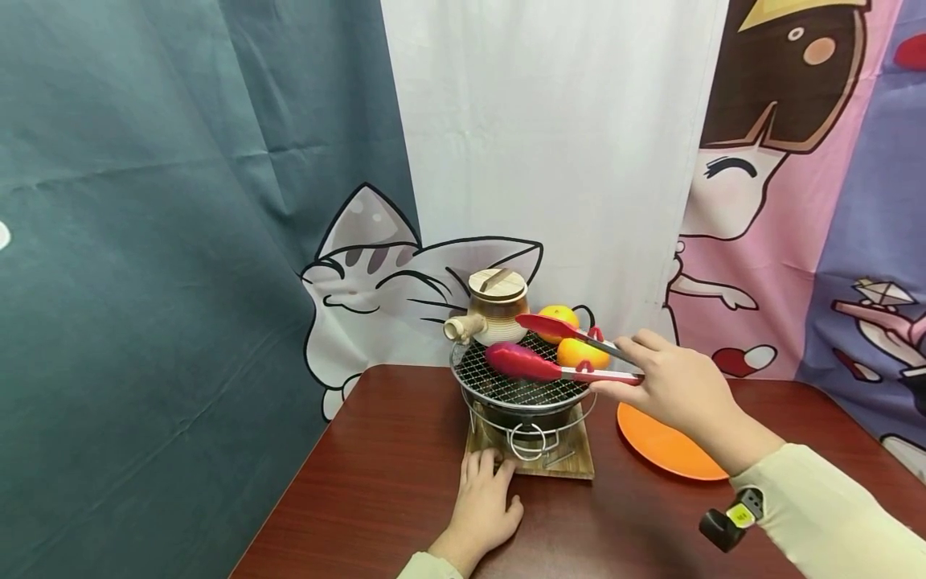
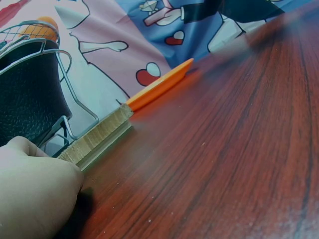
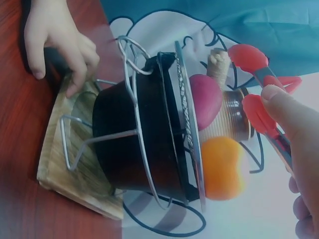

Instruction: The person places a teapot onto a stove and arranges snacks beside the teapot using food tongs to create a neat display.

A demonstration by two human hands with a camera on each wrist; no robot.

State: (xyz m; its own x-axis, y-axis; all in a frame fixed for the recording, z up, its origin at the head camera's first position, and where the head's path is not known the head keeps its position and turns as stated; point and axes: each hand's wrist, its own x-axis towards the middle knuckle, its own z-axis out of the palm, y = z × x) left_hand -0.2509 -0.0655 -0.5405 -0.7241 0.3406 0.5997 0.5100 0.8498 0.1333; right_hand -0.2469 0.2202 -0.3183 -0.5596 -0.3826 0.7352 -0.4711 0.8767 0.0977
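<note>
My right hand (image 1: pixel 676 382) grips a pair of red-tipped tongs (image 1: pixel 557 371) over the wire grill rack (image 1: pixel 538 392). In the right wrist view the two red tong tips stand apart with nothing between them. A purple-red oval piece (image 3: pixel 205 102), like a sweet potato, lies on the rack; a tong tip overlaps it in the head view. Two oranges (image 1: pixel 583 354) sit at the rack's right, beside a clay teapot (image 1: pixel 499 318) with a wooden lid. With fingers extended, my left hand (image 1: pixel 483 507) rests at the front edge of the wooden board (image 1: pixel 575 462) under the stove.
The round black stove (image 3: pixel 134 134) stands in a wire frame (image 1: pixel 530 442) on the board. To its right, an orange plate (image 1: pixel 669 446) lies on the red-brown table (image 1: pixel 376 474). A printed curtain (image 1: pixel 550 145) hangs behind the table.
</note>
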